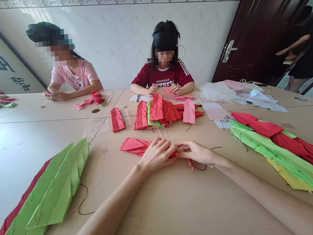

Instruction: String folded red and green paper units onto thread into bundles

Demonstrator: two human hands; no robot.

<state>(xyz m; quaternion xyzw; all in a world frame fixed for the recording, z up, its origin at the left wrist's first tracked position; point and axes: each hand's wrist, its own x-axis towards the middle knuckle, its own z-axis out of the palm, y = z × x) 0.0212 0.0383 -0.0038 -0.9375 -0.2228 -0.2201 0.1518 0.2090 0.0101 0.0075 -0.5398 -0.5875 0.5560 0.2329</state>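
A long piece of folded red paper (133, 144) with pleated creases lies on the table in front of me. Across its right half, my left hand (157, 153) rests with fingers bent over it, holding it down. My right hand (194, 152) pinches the paper's right end between thumb and fingers; the fingertips partly hide what they grip. A dark cord (203, 169) loops out beneath my right hand. Just beyond my hands stands a row of folded red paper pieces (156, 108), with green and pink ones among them and white strings hanging in front.
Large green folded paper pieces (61, 189) lie at left, with loose cords beside them. A red, green and yellow stack (281, 149) is at right. Plastic bags and papers (220, 93) sit at the back right. Two people work across the table (165, 212); another stands by the door (236, 28).
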